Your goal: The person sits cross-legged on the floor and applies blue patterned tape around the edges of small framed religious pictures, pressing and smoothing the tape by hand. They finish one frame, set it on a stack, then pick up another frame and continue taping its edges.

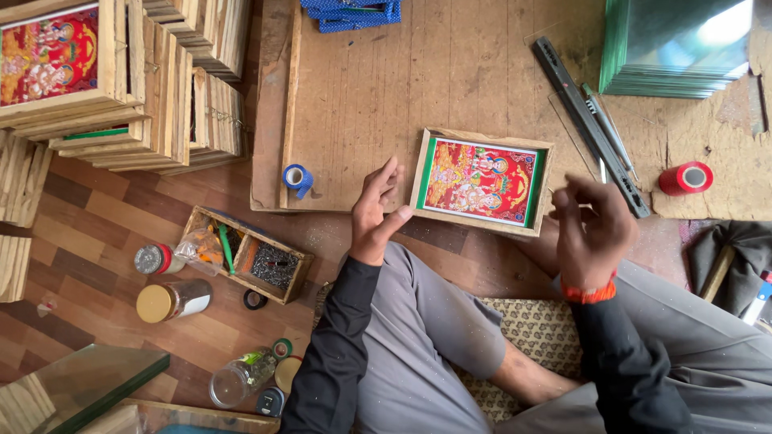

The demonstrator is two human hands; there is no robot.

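Note:
A small wooden picture frame (pixel 482 138) holding a red and green printed picture lies on a low wooden board (pixel 362 88). My left hand (pixel 376 210) rests against the frame's near left corner, thumb touching the wood and fingers spread. My right hand (pixel 591 229) hovers just right of the frame, fingers curled loosely; I cannot make out anything in it. A black metal ruler (pixel 591 124) and a slim cutting tool (pixel 609 127) lie beyond my right hand.
Stacked wooden frames (pixel 153 88) stand at the left. A blue tape roll (pixel 297 178), a red tape roll (pixel 686 178), a stack of glass panes (pixel 679 48), a wooden box of nails (pixel 249 253) and several jars (pixel 173 299) surround the board.

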